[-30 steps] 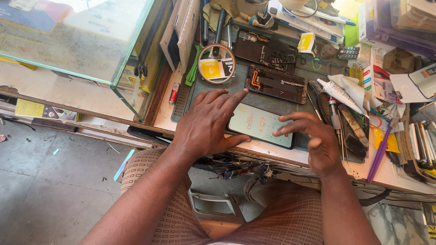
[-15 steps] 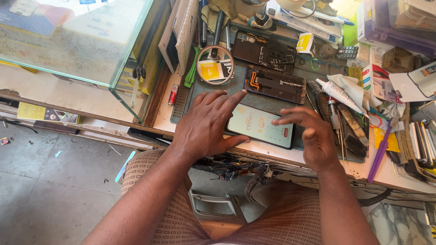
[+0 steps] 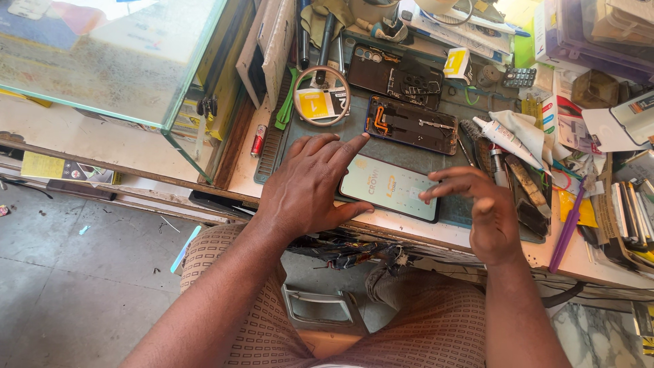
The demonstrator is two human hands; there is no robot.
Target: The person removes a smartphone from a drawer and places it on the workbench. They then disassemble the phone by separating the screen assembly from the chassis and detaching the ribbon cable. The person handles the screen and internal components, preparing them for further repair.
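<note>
The left hand (image 3: 306, 187) is lying flat with fingers spread, pressing on the left end of a phone (image 3: 392, 187) that is resting screen-up on the dark mat (image 3: 449, 208) near the workbench's front edge. The right hand (image 3: 487, 211) is hovering over the phone's right end, fingers curled and loose, gripping nothing; whether the fingertips are touching the screen cannot be told. Just behind the phone, an opened phone body (image 3: 412, 125) is lying beside a round magnifier (image 3: 321, 95) and a white tube (image 3: 501, 134).

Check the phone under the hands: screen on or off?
On. The phone lies flat, its screen lit pale with graphics; left hand rests at its edge, right hand hovers.
</note>
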